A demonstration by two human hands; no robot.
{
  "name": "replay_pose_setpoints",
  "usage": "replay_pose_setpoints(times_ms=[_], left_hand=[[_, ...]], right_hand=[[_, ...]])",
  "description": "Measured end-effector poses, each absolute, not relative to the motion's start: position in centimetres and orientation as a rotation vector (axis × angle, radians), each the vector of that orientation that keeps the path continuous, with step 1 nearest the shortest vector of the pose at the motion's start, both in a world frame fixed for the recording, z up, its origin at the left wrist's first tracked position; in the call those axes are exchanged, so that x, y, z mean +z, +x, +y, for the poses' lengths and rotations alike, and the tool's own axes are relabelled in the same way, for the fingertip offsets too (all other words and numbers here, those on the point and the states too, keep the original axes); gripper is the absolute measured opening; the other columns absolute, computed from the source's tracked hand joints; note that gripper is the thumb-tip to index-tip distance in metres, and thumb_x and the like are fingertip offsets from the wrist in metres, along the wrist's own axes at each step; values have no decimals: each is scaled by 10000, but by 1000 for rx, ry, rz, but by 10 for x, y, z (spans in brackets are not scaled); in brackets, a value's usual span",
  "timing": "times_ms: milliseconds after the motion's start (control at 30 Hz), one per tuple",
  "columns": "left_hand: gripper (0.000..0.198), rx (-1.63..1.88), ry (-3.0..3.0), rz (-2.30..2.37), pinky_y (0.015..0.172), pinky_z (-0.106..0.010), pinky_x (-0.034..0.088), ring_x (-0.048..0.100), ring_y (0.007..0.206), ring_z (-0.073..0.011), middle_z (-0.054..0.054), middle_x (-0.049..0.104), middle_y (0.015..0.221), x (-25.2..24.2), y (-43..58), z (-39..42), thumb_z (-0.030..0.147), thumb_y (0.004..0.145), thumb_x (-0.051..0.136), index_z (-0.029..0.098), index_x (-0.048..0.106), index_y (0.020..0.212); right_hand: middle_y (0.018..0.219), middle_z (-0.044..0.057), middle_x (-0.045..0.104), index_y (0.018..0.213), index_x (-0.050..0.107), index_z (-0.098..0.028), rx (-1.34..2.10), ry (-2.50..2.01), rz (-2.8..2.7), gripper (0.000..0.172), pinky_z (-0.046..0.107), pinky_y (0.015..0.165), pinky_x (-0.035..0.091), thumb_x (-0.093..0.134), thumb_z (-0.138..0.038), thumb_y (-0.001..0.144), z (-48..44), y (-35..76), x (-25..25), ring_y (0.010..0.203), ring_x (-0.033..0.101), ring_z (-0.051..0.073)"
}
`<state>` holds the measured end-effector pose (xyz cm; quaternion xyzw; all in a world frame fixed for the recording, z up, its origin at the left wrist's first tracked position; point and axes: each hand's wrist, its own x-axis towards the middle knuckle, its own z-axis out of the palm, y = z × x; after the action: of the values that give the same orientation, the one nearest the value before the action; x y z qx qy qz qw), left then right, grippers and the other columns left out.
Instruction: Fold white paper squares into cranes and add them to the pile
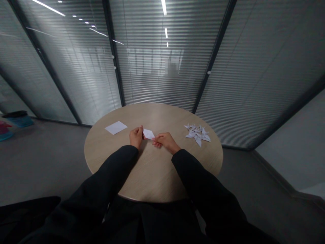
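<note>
A small folded piece of white paper is held between my two hands above the middle of the round table. My left hand pinches its left end, fingers closed. On the lower right corner my right hand grips with thumb and fingers pressed together. Left of my hands lies a flat stack or sheet of white paper. To the right rests a cluster of several folded white paper cranes, apart from my right hand.
Glass partitions with blinds rise just behind the table's far edge. A blue bin with a black rim stands on the floor at far left, beside a pink and blue object. A dark chair is at lower left.
</note>
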<state>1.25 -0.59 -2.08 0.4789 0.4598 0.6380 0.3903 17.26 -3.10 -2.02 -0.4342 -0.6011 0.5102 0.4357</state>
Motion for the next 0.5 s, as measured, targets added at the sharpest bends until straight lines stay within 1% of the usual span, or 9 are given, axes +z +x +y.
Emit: replay_pose_setpoints(times_ms=[67, 133, 200, 267, 333, 400, 500], left_hand=[[464, 1597, 1221, 1183, 394, -214, 393, 476, 379, -97, 32, 453, 427, -22, 12, -5, 519, 794, 576, 185, 463, 492], [470, 1552, 1183, 1140, 431, -228, 438, 510, 411, -107, 18, 498, 455, -21, 12, -5, 558, 769, 595, 180, 482, 515], [472, 1478, 1130, 1046, 491, -251, 488, 557, 467, -119, -7, 566, 519, -19, 12, -6, 598, 729, 623, 166, 523, 568], [472, 1410, 1107, 975, 534, -264, 509, 587, 515, -126, -27, 616, 589, -16, 11, -6, 607, 678, 672, 144, 584, 657], [469, 1367, 1136, 960, 548, -258, 507, 598, 543, -126, -28, 638, 632, -14, 10, -6, 555, 608, 755, 129, 633, 762], [485, 1310, 1189, 967, 558, -250, 499, 604, 564, -128, -22, 649, 648, -15, 10, -5, 458, 522, 836, 127, 655, 828], [505, 1192, 1261, 971, 587, -257, 498, 617, 596, -137, -35, 666, 670, -19, 10, -1, 355, 425, 886, 110, 674, 812]], right_hand=[[609, 68, 696, 657, 673, -114, 1279, -1079, -1487, 348, 216, 477, 468, 801, -435, 614, -30, 172, -21, 485, 593, 105], [608, 66, 693, 652, 662, -121, 1269, -1100, -1475, 335, 221, 487, 479, 796, -428, 626, -28, 172, -24, 492, 599, 109], [602, 57, 685, 638, 649, -131, 1205, -1134, -1477, 314, 223, 496, 482, 776, -418, 655, -26, 173, -27, 493, 595, 108], [598, 35, 671, 644, 644, -144, 1077, -1154, -1522, 278, 222, 514, 479, 734, -401, 702, -24, 176, -30, 502, 588, 105], [597, 9, 655, 678, 653, -160, 918, -1162, -1597, 224, 219, 538, 465, 682, -370, 751, -23, 179, -32, 526, 583, 105], [593, -10, 635, 713, 665, -174, 769, -1177, -1673, 183, 217, 555, 439, 642, -343, 782, -22, 182, -33, 549, 571, 109], [621, -11, 630, 740, 676, -183, 600, -1206, -1756, 176, 226, 582, 406, 618, -337, 803, -22, 184, -33, 596, 563, 124]])
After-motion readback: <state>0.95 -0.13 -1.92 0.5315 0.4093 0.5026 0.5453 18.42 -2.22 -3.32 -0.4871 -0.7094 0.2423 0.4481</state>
